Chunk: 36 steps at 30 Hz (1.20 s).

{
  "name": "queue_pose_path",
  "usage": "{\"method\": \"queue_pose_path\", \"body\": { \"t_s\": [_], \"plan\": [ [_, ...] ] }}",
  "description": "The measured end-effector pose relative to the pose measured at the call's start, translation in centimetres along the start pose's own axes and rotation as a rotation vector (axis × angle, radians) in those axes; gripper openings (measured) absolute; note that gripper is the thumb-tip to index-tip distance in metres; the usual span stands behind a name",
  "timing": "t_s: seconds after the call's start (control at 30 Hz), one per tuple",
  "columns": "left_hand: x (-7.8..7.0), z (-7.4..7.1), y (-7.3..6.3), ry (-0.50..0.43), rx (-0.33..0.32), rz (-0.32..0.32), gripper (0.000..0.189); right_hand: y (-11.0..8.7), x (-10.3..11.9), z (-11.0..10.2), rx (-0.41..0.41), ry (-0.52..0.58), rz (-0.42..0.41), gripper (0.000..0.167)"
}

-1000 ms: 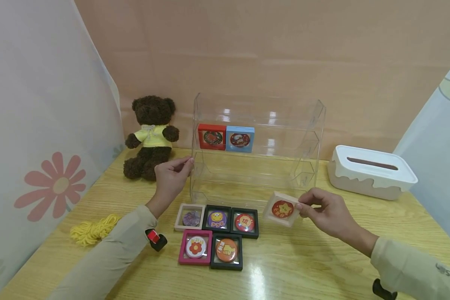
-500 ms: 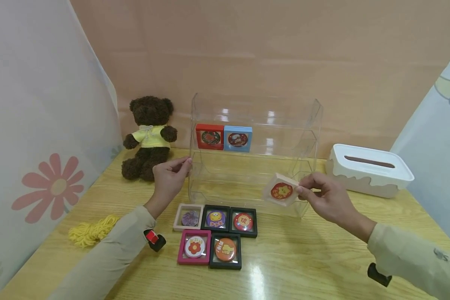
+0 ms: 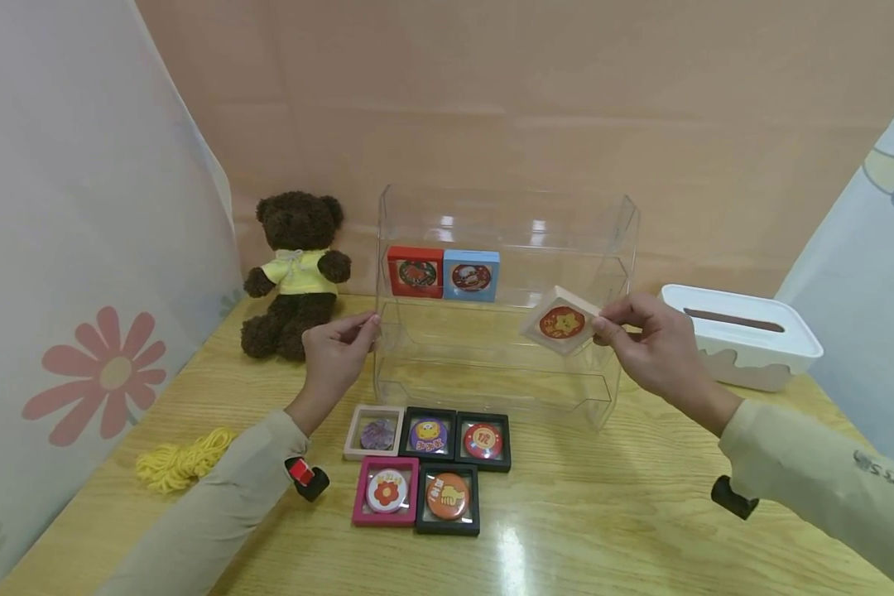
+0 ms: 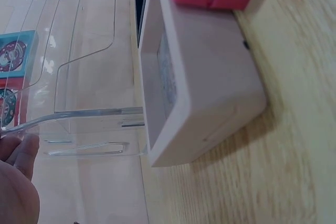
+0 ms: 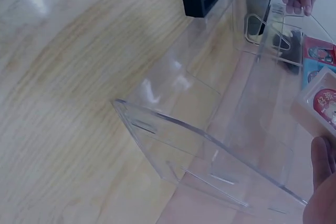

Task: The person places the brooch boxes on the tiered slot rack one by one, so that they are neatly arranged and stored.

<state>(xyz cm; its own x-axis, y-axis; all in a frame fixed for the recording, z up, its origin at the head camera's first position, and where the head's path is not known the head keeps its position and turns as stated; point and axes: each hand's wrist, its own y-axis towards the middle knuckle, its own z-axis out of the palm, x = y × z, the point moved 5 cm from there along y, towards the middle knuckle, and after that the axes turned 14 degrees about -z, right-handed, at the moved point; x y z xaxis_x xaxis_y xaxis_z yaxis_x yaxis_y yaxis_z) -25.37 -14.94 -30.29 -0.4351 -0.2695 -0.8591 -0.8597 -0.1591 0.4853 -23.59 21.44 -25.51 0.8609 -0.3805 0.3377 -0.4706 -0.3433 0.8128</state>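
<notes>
Your right hand (image 3: 659, 348) pinches the cream frame (image 3: 562, 323) by its right corner, between thumb and fingers. You have it raised above the desk (image 3: 603, 513), in front of the right part of the clear rack (image 3: 484, 319); you cannot tell from these views whether the two touch. The frame is square-faced, so its face gives you no long axis. It sits turned like a tilted diamond, one corner up, another toward the left, with the red star badge (image 3: 562, 323) facing back at you.

Your left hand (image 3: 337, 349) pinches the rack's left side edge. The rack's long axis runs left to right across the desk, its tiers stepping up away from you. On one of its upper tiers, the red box (image 3: 415, 273) and the light blue box (image 3: 472, 276) stand side by side at the left, faces toward you. Nearer you, the pale frame (image 3: 374, 432), the pink frame (image 3: 386, 491) and three black frames (image 3: 448, 498) lie flat, badges up.
</notes>
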Motion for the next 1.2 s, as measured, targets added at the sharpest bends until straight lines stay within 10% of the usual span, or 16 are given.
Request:
{"method": "queue_pose_path", "body": {
  "t_s": [1.2],
  "plan": [
    [-0.6,0.0,-0.3,-0.034,0.008,-0.031,0.014,5.3,-1.0,-0.3,-0.108,-0.076,-0.027,0.007]
  ]
}}
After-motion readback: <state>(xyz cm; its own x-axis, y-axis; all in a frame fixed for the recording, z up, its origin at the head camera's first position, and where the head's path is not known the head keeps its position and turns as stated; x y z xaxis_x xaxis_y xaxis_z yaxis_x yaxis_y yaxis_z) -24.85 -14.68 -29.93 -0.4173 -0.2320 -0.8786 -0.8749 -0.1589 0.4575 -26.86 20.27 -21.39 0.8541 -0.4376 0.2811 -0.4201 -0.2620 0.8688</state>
